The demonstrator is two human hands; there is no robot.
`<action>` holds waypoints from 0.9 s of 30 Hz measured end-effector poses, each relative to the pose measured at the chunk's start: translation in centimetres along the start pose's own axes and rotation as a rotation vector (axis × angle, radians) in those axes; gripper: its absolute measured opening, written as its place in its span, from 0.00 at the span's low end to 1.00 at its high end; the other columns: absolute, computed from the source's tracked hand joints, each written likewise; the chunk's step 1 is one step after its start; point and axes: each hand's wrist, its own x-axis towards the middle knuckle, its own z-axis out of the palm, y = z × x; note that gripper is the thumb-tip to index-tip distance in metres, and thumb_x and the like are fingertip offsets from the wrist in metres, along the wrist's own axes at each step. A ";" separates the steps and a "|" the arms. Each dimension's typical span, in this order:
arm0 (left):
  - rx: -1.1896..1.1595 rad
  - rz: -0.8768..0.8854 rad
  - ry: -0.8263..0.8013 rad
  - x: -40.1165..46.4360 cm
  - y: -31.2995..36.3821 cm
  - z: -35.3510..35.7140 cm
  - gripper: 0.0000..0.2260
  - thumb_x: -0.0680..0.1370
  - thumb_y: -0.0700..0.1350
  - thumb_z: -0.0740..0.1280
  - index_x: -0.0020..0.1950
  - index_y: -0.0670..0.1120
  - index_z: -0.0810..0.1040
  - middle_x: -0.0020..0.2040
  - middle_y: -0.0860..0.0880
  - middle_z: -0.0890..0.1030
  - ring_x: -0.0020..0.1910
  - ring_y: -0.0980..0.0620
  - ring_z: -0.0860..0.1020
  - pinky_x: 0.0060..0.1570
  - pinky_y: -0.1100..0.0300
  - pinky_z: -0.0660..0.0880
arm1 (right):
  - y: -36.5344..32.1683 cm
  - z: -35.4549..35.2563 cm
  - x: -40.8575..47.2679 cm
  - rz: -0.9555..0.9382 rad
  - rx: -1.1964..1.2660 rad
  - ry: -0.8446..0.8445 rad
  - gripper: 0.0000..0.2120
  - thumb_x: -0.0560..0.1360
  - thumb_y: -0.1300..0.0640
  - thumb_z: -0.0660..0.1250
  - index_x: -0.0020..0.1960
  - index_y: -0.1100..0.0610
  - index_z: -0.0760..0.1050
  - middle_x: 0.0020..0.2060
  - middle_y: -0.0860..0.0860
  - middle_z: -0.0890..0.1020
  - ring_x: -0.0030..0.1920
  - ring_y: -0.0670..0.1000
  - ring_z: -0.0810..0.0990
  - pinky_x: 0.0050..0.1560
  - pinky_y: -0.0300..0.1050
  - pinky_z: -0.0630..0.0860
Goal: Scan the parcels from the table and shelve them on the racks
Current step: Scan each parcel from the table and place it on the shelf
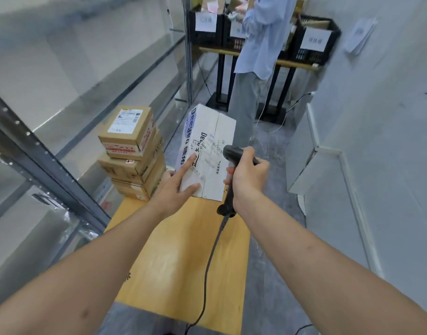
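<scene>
A white parcel with blue print and a barcode label stands tilted on the far end of the wooden table. My left hand holds its near left corner, index finger stretched along its top face and thumb on its near edge. My right hand grips a black corded barcode scanner, whose head points at the label on the parcel. To the left, a stack of brown cardboard parcels rests on the table's far left corner.
Grey metal racks run along the left side. A person in a light blue shirt stands ahead at a stand holding black crates. A white wall and cabinet close in the right side. The scanner cable trails over the table.
</scene>
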 end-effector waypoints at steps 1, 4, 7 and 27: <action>0.001 0.015 0.023 -0.4 0.5 -0.7 0.33 0.83 0.59 0.67 0.75 0.82 0.49 0.60 0.47 0.69 0.56 0.51 0.71 0.53 0.62 0.66 | -0.7 0.1 -0.9 -0.023 0.006 -0.004 0.16 0.83 0.40 0.59 0.57 0.52 0.67 0.44 0.57 0.84 0.38 0.56 0.78 0.36 0.47 0.74; -0.003 0.046 0.096 -1.5 1.9 -3.1 0.33 0.83 0.59 0.67 0.75 0.81 0.49 0.62 0.48 0.68 0.55 0.52 0.71 0.55 0.63 0.70 | -2.4 0.7 -3.8 -0.079 0.020 -0.014 0.15 0.83 0.40 0.59 0.57 0.51 0.67 0.48 0.58 0.84 0.39 0.55 0.79 0.34 0.46 0.75; -0.020 0.084 0.149 -2.8 2.5 -5.5 0.34 0.82 0.58 0.68 0.75 0.82 0.49 0.64 0.47 0.67 0.61 0.47 0.73 0.63 0.55 0.73 | -3.9 1.3 -7.0 -0.110 0.035 -0.033 0.17 0.83 0.40 0.58 0.62 0.53 0.68 0.44 0.58 0.83 0.37 0.55 0.78 0.37 0.49 0.77; -0.096 0.216 0.216 -17.2 0.2 -15.6 0.33 0.81 0.60 0.68 0.76 0.81 0.50 0.69 0.47 0.66 0.67 0.44 0.72 0.67 0.43 0.77 | -0.7 3.8 -25.2 -0.208 0.124 -0.049 0.14 0.85 0.42 0.58 0.62 0.52 0.67 0.43 0.58 0.83 0.36 0.52 0.78 0.40 0.50 0.79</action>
